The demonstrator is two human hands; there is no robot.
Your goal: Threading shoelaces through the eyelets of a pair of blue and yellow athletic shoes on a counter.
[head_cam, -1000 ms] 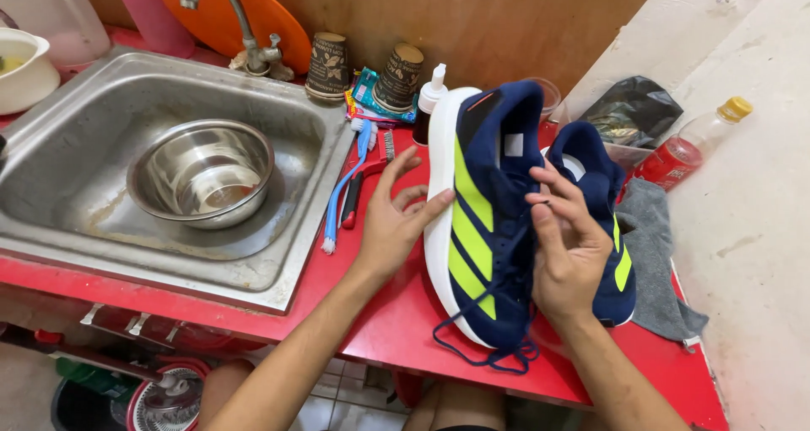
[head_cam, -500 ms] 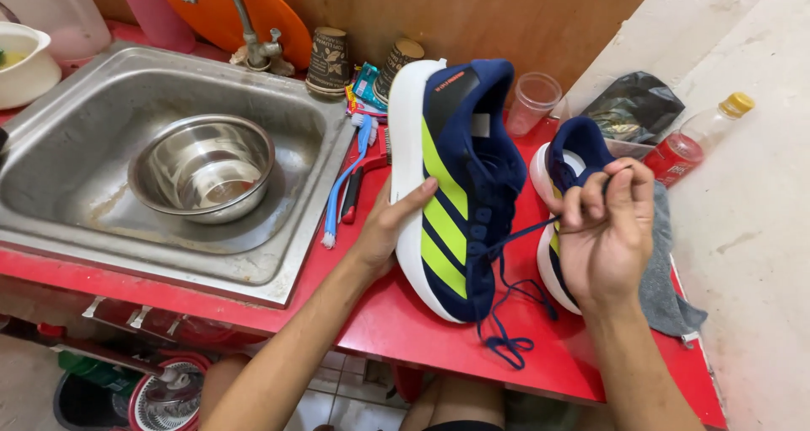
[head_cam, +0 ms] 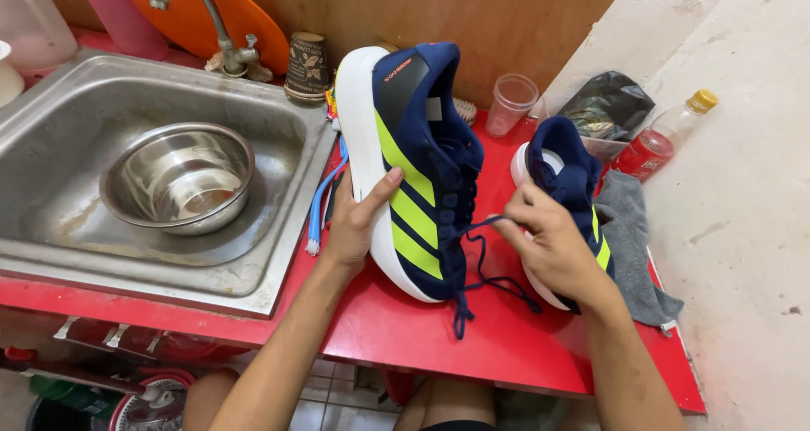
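Note:
A navy sneaker (head_cam: pixel 418 161) with lime stripes and a thick white sole stands on its side on the red counter (head_cam: pixel 472 338). My left hand (head_cam: pixel 359 220) grips its sole. My right hand (head_cam: pixel 548 237) pinches the sneaker's dark blue shoelace (head_cam: pixel 481 254), which runs loose from the eyelets down to the counter. A second matching sneaker (head_cam: pixel 561 174) lies behind my right hand, partly hidden by it.
A steel sink (head_cam: pixel 59 186) holding a metal bowl (head_cam: pixel 179 175) lies to the left, with a tap (head_cam: pixel 224 43) behind. Blue toothbrushes (head_cam: pixel 325 203), a clear plastic cup (head_cam: pixel 511 104), a red-labelled bottle (head_cam: pixel 662 140), a grey cloth (head_cam: pixel 633 245) and a black bag (head_cam: pixel 607 106) crowd the counter.
The sneaker has been turned more upright and shifted left. My right hand has drawn the lace further out of the eyelets, away from the shoe.

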